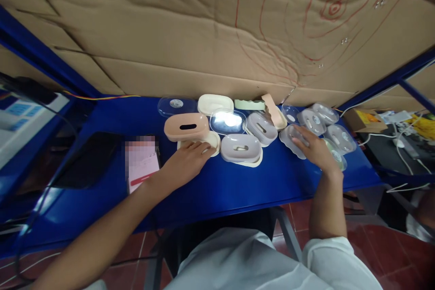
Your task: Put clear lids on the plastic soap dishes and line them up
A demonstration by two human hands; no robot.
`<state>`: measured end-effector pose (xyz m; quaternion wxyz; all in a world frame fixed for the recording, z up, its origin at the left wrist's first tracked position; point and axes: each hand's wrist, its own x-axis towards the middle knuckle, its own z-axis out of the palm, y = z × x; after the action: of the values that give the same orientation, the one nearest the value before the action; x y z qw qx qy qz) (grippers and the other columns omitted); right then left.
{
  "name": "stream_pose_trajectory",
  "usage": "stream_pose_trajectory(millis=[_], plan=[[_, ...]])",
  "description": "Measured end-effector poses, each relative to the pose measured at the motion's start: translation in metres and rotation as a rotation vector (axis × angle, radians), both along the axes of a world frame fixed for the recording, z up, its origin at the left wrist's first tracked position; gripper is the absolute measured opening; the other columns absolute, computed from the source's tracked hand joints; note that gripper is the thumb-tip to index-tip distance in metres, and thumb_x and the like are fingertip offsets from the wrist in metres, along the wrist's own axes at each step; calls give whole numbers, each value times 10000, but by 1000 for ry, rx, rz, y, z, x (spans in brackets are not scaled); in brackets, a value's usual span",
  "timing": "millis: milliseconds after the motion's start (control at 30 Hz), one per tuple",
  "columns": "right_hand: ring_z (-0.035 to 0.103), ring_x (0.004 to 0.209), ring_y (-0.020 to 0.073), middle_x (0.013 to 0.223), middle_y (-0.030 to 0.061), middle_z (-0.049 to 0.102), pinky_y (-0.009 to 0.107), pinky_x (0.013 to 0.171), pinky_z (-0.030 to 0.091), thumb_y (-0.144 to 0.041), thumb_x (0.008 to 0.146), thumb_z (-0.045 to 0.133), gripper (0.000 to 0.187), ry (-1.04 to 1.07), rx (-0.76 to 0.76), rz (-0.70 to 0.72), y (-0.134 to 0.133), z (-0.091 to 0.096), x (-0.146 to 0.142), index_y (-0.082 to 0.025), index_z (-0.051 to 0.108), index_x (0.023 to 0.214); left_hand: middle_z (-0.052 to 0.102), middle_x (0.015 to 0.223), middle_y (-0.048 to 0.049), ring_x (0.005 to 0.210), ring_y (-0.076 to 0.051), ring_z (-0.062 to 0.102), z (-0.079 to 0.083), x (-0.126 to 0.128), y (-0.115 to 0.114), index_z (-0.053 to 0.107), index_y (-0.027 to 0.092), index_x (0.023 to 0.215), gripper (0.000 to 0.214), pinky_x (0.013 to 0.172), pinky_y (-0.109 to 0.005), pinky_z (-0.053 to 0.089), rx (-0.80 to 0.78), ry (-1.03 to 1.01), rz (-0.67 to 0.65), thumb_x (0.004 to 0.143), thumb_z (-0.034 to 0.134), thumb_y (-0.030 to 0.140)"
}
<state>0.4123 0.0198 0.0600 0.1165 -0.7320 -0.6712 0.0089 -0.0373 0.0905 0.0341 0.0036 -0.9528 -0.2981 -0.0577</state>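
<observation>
Several plastic soap boxes and clear lids lie along the back of a blue table (220,186). My left hand (185,161) rests with its fingers stretched onto a cream tray (214,138) that sits under a peach box (186,127). My right hand (314,149) lies flat with fingers spread on a clear lid (292,138). A grey box on a cream tray (241,148) sits between the two hands. Another clear lid (228,121) lies behind it.
A cardboard sheet (204,31) with red lines stands behind the table. More clear lids (340,138) crowd the right end. A phone (141,161) lies at the left, beside a dark tablet (90,158). Cables and boxes (390,122) sit off to the right.
</observation>
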Motion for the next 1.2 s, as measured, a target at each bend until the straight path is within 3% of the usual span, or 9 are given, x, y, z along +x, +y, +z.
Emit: stream_pose_trajectory(millis=[167,267,433,600,700,800,933,1033,1200], plan=[[656,1297,374,1367,166,726,543,1072,499,-451,1111,388,463,-184,254,-131,-6,-1,-23,-203,719,1319,746,1275,-137,1193,-318,726,1,1,-1,680,162,1331,498,1016,-478,557,-28,-33,10,927,483,-52],[704,1131,359,1225,163,775,493,970,500,-463,1103,444,433,-262,192,-134,-28,-19,-37,-192,739,1268,737,1299,-138,1223,-311,713,3,1,-2,667,153,1351,504,1052,-464,546,-27,-19,6,931,481,-54],[677,1161,342,1356,161,742,463,957,430,-416,1100,482,431,-286,151,-105,-45,-44,-36,-182,667,1412,728,1319,-138,1226,-309,710,5,1,-3,659,165,1372,530,1060,-468,536,-47,2,22,937,449,-53],[692,1000,315,1079,131,795,424,891,407,-489,1126,404,445,-194,208,-93,-39,-38,-27,-192,727,1203,719,1341,-148,1251,-326,696,4,0,-2,649,146,1393,548,1054,-487,533,-58,9,12,938,418,-55],[672,934,313,1010,160,773,421,859,412,-489,1137,347,490,-173,385,-188,-35,-33,-37,-152,702,1163,727,1314,-143,1241,-315,697,2,0,-2,659,155,1377,550,1048,-478,535,-65,-8,13,929,421,-58],[669,966,300,1053,157,771,428,901,421,-455,1137,382,429,-146,559,-138,-17,-24,-58,-163,696,1147,731,1286,-145,1226,-309,700,1,0,-1,667,157,1368,542,1052,-474,533,-77,-33,7,925,435,-54],[655,1215,292,1276,118,758,493,1103,360,-353,1127,461,307,-176,499,175,27,-2,-87,-227,691,1287,728,1293,-149,1235,-312,696,2,0,-1,673,161,1364,548,1065,-480,525,-76,-34,11,920,437,-58],[537,1429,321,1539,147,614,532,1175,337,-354,1113,485,367,-191,479,225,50,11,-93,-241,636,1428,727,1305,-149,1230,-320,698,3,0,0,668,155,1372,542,1064,-491,525,-70,-21,7,928,436,-51],[517,1467,336,1596,152,565,563,1197,366,-417,1097,500,414,-165,455,72,17,4,-47,-237,643,1442,727,1306,-149,1217,-326,703,4,0,-2,666,152,1381,558,1055,-492,525,-39,0,1,925,422,-58]])
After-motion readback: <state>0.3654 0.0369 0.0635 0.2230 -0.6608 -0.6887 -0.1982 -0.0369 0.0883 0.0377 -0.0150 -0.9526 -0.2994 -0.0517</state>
